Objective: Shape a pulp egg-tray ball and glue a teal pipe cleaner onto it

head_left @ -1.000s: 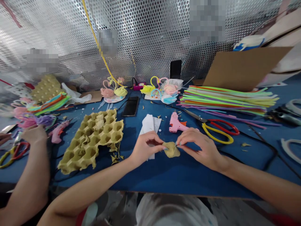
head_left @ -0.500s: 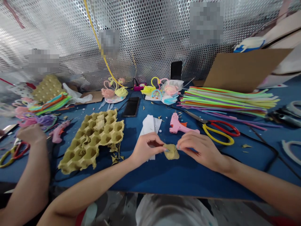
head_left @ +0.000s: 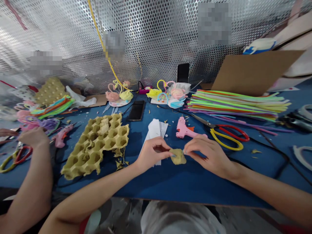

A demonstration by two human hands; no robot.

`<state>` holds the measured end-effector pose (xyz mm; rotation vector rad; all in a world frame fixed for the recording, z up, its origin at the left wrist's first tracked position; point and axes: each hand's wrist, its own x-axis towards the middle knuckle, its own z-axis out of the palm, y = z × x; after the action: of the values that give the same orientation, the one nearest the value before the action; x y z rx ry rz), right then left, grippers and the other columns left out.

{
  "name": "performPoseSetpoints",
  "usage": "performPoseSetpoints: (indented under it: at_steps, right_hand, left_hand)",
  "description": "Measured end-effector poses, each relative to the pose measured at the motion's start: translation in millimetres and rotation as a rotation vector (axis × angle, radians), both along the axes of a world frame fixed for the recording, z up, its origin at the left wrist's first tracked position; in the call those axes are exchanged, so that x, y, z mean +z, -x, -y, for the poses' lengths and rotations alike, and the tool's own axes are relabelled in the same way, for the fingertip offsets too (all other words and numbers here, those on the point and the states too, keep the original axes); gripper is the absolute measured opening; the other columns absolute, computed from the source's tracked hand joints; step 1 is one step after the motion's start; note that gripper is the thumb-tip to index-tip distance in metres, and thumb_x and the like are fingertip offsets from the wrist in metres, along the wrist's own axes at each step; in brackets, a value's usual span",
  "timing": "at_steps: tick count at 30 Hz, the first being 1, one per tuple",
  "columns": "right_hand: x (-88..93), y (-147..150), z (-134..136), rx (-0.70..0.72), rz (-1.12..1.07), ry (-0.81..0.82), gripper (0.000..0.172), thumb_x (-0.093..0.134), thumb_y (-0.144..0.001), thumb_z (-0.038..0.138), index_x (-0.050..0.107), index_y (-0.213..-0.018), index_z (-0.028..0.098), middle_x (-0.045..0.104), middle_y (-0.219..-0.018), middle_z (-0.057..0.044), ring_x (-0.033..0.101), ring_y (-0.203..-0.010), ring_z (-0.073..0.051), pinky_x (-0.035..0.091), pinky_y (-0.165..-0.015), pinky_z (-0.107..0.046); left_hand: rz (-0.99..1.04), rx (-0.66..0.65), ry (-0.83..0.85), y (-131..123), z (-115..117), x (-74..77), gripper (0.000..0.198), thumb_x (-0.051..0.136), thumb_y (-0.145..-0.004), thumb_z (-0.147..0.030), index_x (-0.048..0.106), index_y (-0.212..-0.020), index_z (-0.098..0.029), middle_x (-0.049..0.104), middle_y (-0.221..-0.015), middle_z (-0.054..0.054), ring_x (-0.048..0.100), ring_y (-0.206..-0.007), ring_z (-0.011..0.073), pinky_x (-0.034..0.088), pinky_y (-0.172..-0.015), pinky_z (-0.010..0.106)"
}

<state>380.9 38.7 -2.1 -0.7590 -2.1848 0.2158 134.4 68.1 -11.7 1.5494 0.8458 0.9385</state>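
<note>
**Nothing much has moved: you still pinch the cardboard piece [head_left: 178,156]**

Your left hand [head_left: 152,152] and right hand [head_left: 207,154] both stay closed on it, one at each side, low over the blue table [head_left: 170,182]. The egg tray [head_left: 97,144] sits to your left. The pink glue gun [head_left: 184,129] and scissors [head_left: 226,136] lie behind.

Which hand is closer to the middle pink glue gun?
Right. The right hand lies just below the glue gun; the left hand is farther, down to its left.
</note>
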Motion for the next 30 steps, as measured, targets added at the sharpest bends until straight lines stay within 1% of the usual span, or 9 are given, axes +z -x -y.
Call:
performPoseSetpoints:
  at_steps: [3,5,9,11,14,21,27,30]
  right_hand:
    - [1.4,0.4,0.8,-0.002,-0.013,0.017,0.016,0.066,-0.093,0.011,0.061,-0.101,0.024,0.073,-0.093,-0.002,0.065,-0.087,-0.017,0.051,-0.080,-0.031]
    - [2.4,1.3,0.8,-0.010,-0.042,0.057,0.015,0.067,-0.093,0.014,0.062,-0.103,0.024,0.074,-0.094,-0.002,0.066,-0.089,-0.018,0.051,-0.082,-0.032]
    - [3.5,2.8,-0.3,-0.083,-0.151,0.199,0.009,0.067,-0.094,0.021,0.064,-0.101,0.025,0.072,-0.096,-0.004,0.066,-0.088,-0.019,0.054,-0.073,-0.030]
    - [3.5,2.8,-1.0,-0.113,-0.173,0.222,0.007,0.066,-0.095,0.022,0.064,-0.100,0.025,0.071,-0.096,-0.004,0.065,-0.085,-0.019,0.054,-0.070,-0.029]
    - [3.3,2.6,-1.5,-0.118,-0.152,0.216,0.005,0.066,-0.095,0.021,0.065,-0.099,0.025,0.070,-0.096,-0.004,0.065,-0.083,-0.018,0.054,-0.070,-0.029]
    - [1.2,2.1,-2.2,-0.073,-0.091,0.163,0.009,0.066,-0.095,0.018,0.063,-0.100,0.025,0.071,-0.093,-0.003,0.065,-0.090,-0.019,0.054,-0.078,-0.030]
    - [0.7,1.7,-2.6,-0.084,-0.059,0.154,0.005,0.065,-0.096,0.022,0.063,-0.100,0.025,0.072,-0.093,-0.004,0.066,-0.090,-0.020,0.055,-0.077,-0.032]
    - [0.2,1.4,-2.9,-0.091,-0.037,0.152,0.005,0.065,-0.096,0.023,0.063,-0.101,0.025,0.072,-0.094,-0.004,0.066,-0.091,-0.021,0.054,-0.077,-0.033]
  left_hand:
    - [0.004,0.003,-0.014,-0.4,-0.3,0.0,0.035,0.091,-0.067,-0.041,0.072,-0.073,-0.012,0.066,-0.074,0.005,0.063,-0.069,0.0145,0.053,-0.062,0.025]
    - [0.009,0.006,-0.020,-0.4,-0.6,-0.4,0.035,0.091,-0.067,-0.041,0.072,-0.074,-0.012,0.066,-0.075,0.005,0.063,-0.069,0.0143,0.054,-0.062,0.025]
    - [0.015,-0.002,-0.026,0.4,-0.9,-1.0,0.032,0.091,-0.068,-0.037,0.072,-0.077,-0.012,0.065,-0.079,0.005,0.065,-0.070,0.0139,0.055,-0.065,0.025]
    - [0.009,-0.014,-0.038,1.2,-0.5,-0.7,0.030,0.090,-0.069,-0.036,0.073,-0.079,-0.013,0.065,-0.081,0.005,0.065,-0.071,0.0141,0.056,-0.067,0.026]
    - [-0.009,-0.034,-0.089,2.1,1.0,0.9,0.029,0.090,-0.070,-0.035,0.075,-0.082,-0.013,0.065,-0.085,0.005,0.066,-0.073,0.0144,0.057,-0.068,0.026]
    - [-0.080,-0.038,-0.263,2.1,3.6,5.5,0.024,0.087,-0.075,-0.031,0.077,-0.089,-0.015,0.064,-0.086,0.005,0.065,-0.073,0.0137,0.057,-0.068,0.026]
    - [-0.082,-0.030,-0.275,2.8,3.3,4.8,0.024,0.085,-0.077,-0.034,0.078,-0.092,-0.016,0.065,-0.089,0.006,0.066,-0.073,0.0143,0.058,-0.068,0.027]
    - [-0.088,-0.017,-0.338,3.3,3.9,5.0,0.022,0.084,-0.078,-0.033,0.078,-0.091,-0.016,0.066,-0.088,0.006,0.066,-0.073,0.0146,0.057,-0.068,0.027]
